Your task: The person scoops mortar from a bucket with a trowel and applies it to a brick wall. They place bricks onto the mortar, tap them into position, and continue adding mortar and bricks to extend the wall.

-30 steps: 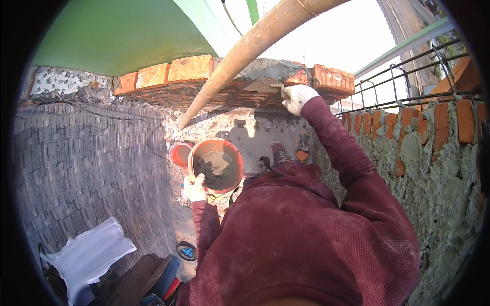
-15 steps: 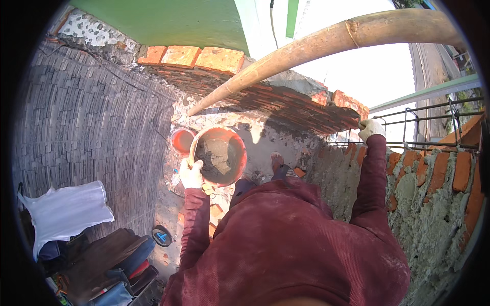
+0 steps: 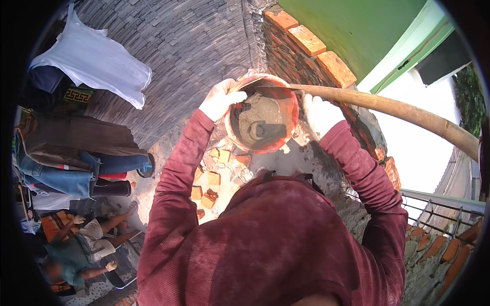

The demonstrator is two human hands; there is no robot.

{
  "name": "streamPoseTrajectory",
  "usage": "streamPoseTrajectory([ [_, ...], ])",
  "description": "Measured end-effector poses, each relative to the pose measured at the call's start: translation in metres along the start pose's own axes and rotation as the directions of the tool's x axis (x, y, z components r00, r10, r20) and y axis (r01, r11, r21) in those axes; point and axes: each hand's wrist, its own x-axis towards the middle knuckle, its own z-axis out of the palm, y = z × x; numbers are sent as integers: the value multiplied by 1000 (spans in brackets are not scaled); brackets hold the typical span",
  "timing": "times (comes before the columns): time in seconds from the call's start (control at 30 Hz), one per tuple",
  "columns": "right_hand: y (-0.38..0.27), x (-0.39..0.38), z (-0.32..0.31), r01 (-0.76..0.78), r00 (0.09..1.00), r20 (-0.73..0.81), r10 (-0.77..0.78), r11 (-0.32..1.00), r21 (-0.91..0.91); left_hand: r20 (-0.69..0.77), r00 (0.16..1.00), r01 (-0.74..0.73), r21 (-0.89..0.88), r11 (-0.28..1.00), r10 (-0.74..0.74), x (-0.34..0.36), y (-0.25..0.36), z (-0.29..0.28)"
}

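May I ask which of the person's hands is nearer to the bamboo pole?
Right. The right hand is just below the bamboo pole in the picture, while the left hand is farther off, at the left rim of the mortar bucket.

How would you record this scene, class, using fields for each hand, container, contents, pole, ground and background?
Left hand: white-gloved, gripping the bucket's rim
Right hand: white-gloved, by the bucket's right side; its grip is unclear
Container: reddish bucket
Contents: grey mix, partly shadowed
Pole: pale brown, extending rightward beyond the right hand
Ground: broken brick pieces
Background: white cloth hanging upper left; another person lower left
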Motion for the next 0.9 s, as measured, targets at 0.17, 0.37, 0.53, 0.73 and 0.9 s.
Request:
streamPoseTrajectory([
  [0.17,-69,62,22,237,940,-245,-239,971,-38,-23,978,-205,46,978,206,-5,43,-51],
  [0.37,-114,87,-59,317,948,7,-317,947,-44,-66,985,-156,89,984,163,-59,77,-105],
  [0.53,-166,123,-62,360,910,-162,-383,920,-155,-96,964,-235,136,963,249,-70,91,-139],
  [0.73,-167,135,-59,404,903,114,-413,910,95,-214,954,-177,171,969,212,-94,83,-160],
  [0.9,-181,152,-23,366,922,109,-372,928,72,-186,946,-184,362,914,265,-90,91,-158],
])
